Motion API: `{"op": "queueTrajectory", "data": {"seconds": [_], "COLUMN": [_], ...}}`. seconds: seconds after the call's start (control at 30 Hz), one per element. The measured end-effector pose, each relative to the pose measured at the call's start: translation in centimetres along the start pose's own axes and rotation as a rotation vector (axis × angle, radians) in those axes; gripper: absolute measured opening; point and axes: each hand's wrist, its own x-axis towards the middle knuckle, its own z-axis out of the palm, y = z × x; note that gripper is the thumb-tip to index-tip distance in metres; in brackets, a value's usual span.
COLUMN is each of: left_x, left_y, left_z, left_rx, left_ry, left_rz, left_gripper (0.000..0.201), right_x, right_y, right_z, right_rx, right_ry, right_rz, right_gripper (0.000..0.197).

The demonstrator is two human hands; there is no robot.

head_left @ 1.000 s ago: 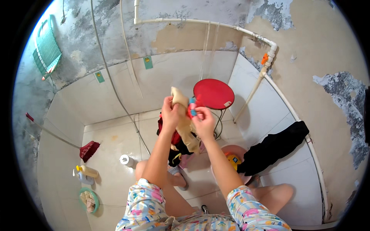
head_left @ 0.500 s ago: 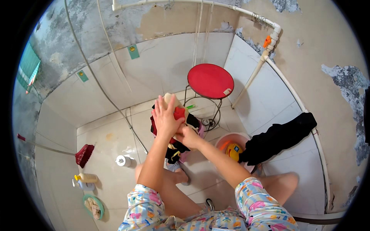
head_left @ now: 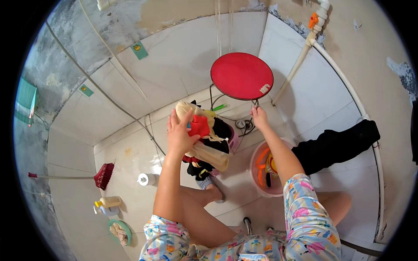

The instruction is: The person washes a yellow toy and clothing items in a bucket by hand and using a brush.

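A cream drawstring cloth bag (head_left: 209,153) with a bright red patch lies on top of a heap of dark clothes (head_left: 222,128) in a pink container (head_left: 234,140), mostly hidden. My left hand (head_left: 180,135) rests against the bag's left side, fingers spread and thumb beside the red patch. My right hand (head_left: 259,117) is away from the bag, its fingers closed at a leg of the red round stool (head_left: 242,76), just under the seat rim. The fingertips are small in view.
A pink basin (head_left: 257,185) with orange and yellow things stands right of the clothes. Black cloth (head_left: 337,145) hangs over a white pipe (head_left: 359,104). Left are a white bottle (head_left: 146,179), a red broom (head_left: 103,176), pump bottles (head_left: 109,202) and a green bowl (head_left: 129,238).
My right hand has left the bag and moved right and forward to the stool leg. The bag now spreads wider over the heap, with my left hand still on it. The view has shifted.
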Motion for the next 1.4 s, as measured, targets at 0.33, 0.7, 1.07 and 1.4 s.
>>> {"op": "queueTrajectory", "data": {"seconds": [0.33,0.7,1.07,1.4], "left_x": [-0.3,-0.2,-1.0,0.4], "left_y": [0.0,-0.4,-1.8,-1.2], "left_z": [-0.3,0.3,0.1,-0.1], "left_rx": [-0.067,0.066,0.003,-0.102], "left_ry": [0.010,0.039,0.060,0.067], "left_rz": [-0.005,-0.001,-0.034,0.141], "left_gripper": [0.081,0.082,0.081,0.077], "right_x": [-5.1,-7.4,-17.7,-21.8], "right_y": [-1.5,-2.9,-8.0,-6.9], "right_z": [-1.6,-4.5,8.7,16.5], "right_rx": [-0.197,-0.248,0.494,0.766], "right_ry": [0.205,0.184,-0.146,-0.255], "right_rz": [-0.057,0.010,0.880,0.145], "right_gripper": [0.025,0.021,0.073,0.039]}}
